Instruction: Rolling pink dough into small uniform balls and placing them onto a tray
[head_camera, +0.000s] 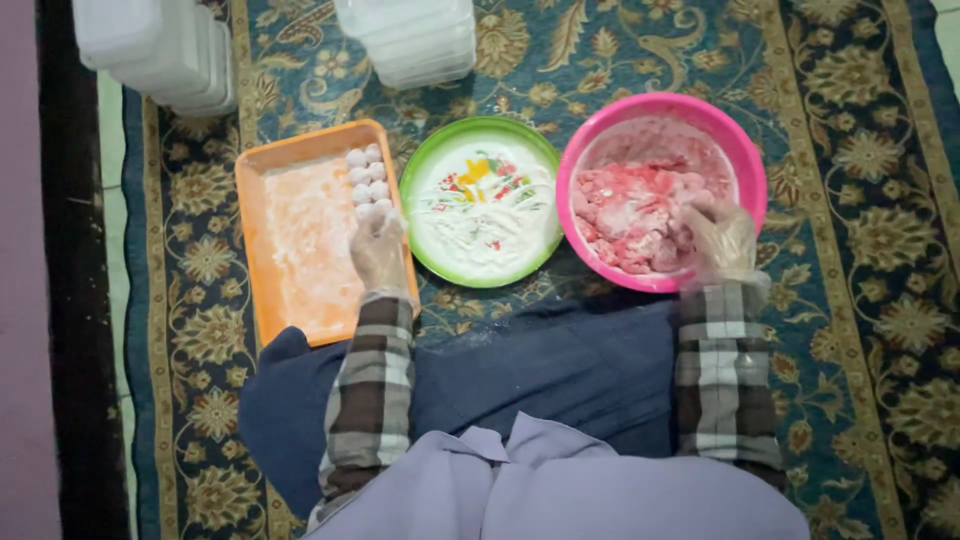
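Left grip (379, 248) over orange tray (262, 245), fingers extended.

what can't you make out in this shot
Head view, the only one:
- Left hand fingertips: blurred against the white balls in the orange tray, so whether it grips one is unclear.
- Right hand: its glove blends into the pink mixture in the pink bowl; its hold is unclear.
- White containers: cut off by the top edge.
- Green-rimmed plate: white powder covers its pattern.
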